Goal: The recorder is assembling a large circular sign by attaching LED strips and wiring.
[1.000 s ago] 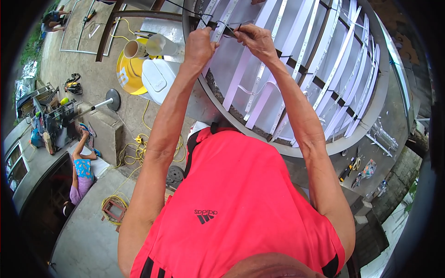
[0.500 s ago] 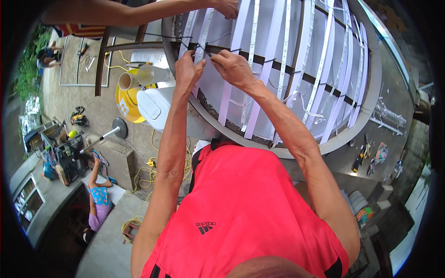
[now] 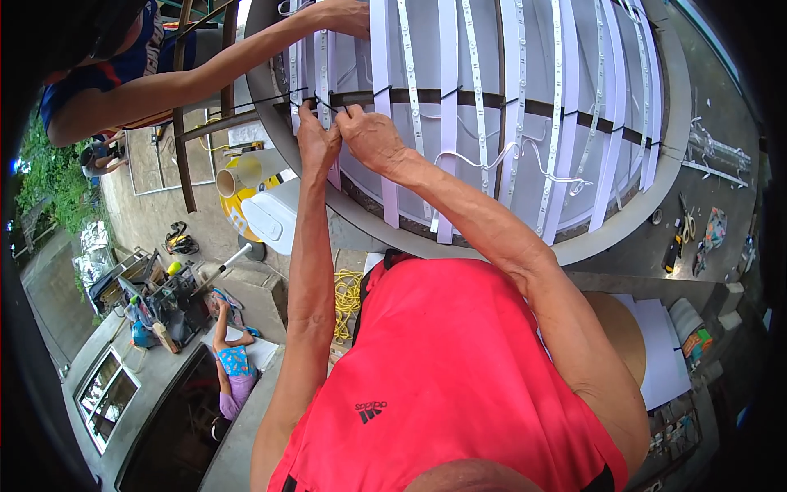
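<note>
both hands, left hand (image 3: 316, 139) and right hand (image 3: 369, 135), pinched closed on a thin black cable tie (image 3: 328, 105) at the dark crossbar (image 3: 459, 98) of the round sign frame (image 3: 656, 189); tie judged light, flexible, slippery; grip near its tail.

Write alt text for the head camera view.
Seen from above, a person in a red shirt works both hands, left hand and right hand, at a thin black tie on a round frame crossed by white light strips. A co-worker's arm reaches in from the upper left.
</note>
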Demonstrator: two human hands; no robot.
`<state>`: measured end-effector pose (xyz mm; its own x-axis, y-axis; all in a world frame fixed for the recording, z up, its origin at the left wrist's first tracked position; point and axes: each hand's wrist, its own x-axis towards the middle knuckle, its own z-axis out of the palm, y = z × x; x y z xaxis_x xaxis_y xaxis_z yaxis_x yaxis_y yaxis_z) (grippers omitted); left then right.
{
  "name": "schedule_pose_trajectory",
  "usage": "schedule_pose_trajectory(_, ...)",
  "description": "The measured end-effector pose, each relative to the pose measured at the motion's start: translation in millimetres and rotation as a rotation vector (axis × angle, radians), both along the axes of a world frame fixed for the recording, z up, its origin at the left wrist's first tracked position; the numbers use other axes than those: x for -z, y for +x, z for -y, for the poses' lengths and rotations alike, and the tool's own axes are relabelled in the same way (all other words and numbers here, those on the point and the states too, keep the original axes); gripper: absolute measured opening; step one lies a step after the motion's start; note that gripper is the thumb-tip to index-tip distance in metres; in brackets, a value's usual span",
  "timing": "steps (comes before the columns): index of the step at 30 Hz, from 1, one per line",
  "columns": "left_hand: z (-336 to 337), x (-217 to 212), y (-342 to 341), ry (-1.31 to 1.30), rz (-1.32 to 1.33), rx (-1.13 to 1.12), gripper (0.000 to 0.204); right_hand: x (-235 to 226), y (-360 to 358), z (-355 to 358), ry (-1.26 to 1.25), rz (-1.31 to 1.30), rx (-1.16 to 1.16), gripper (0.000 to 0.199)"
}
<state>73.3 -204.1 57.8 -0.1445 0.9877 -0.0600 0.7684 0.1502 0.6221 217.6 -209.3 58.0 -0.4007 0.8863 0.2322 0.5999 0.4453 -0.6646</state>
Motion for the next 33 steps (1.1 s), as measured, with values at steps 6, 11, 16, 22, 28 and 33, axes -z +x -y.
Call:
schedule_pose_trajectory(6,0.5,-1.4,6.4,-0.037,-0.128,-0.02,0.077,2.9,-1.5,3.2,-0.031,-0.001,-0.02,0.009)
schedule_pose_trajectory(11,1.8,-8.5,0.3,-0.103,-0.071,-0.023,0.074,0.8,4.8,1.8,-0.074,-0.049,-0.064,0.012)
schedule_pose_trajectory(16,16.9,-21.7,13.2,0.123,-0.205,0.001,0.051,-10.1,15.8,-28.8,-0.451,0.053,-0.183,0.031)
schedule_pose_trajectory(22,43.3,-37.3,39.7,0.201,-0.002,-0.158,0.025,-51.0,32.0,-87.6,-0.48,0.11,-0.299,0.04)
schedule_pose_trajectory(28,48.0,-14.2,52.8,-0.159,-0.035,0.008,0.039,-16.5,25.4,-140.8,0.208,0.325,-0.435,0.014)
schedule_pose_trajectory(33,37.0,15.3,47.1,-0.286,-0.095,0.133,0.05,-4.6,8.1,-158.9,0.218,0.681,-0.757,0.012)
